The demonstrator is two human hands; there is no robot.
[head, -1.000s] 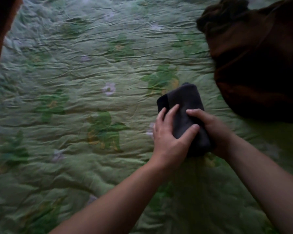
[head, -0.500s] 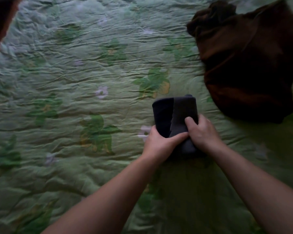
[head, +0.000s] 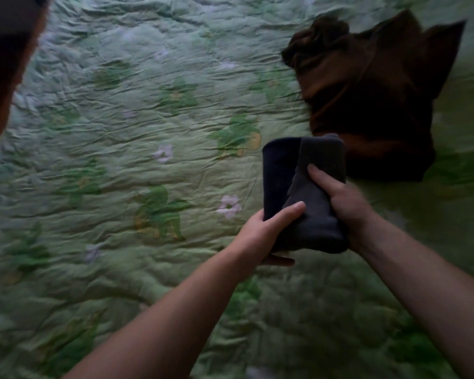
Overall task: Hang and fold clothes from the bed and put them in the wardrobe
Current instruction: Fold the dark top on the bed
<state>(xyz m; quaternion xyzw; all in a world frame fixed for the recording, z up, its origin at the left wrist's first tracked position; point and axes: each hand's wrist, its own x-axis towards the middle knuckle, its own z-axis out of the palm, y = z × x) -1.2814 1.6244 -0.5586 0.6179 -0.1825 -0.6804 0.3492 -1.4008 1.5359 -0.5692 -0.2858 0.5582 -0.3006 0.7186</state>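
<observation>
A small folded dark grey garment [head: 312, 192] is held up off the bed between both hands. My left hand [head: 263, 233] grips its lower left edge, thumb across the front and fingers underneath. My right hand [head: 342, 203] grips its right side, thumb pressed on the front fold. A crumpled dark brown garment [head: 367, 94] lies on the bed just behind and to the right of the grey one.
The bed is covered by a wrinkled green quilt with leaf and flower print [head: 148, 160], which fills the view. A dark brown blurred shape [head: 6, 64] crosses the top left corner.
The grey garment went from lying pressed on the quilt to being gripped and lifted off it by both hands. The view shifted slightly left and down.
</observation>
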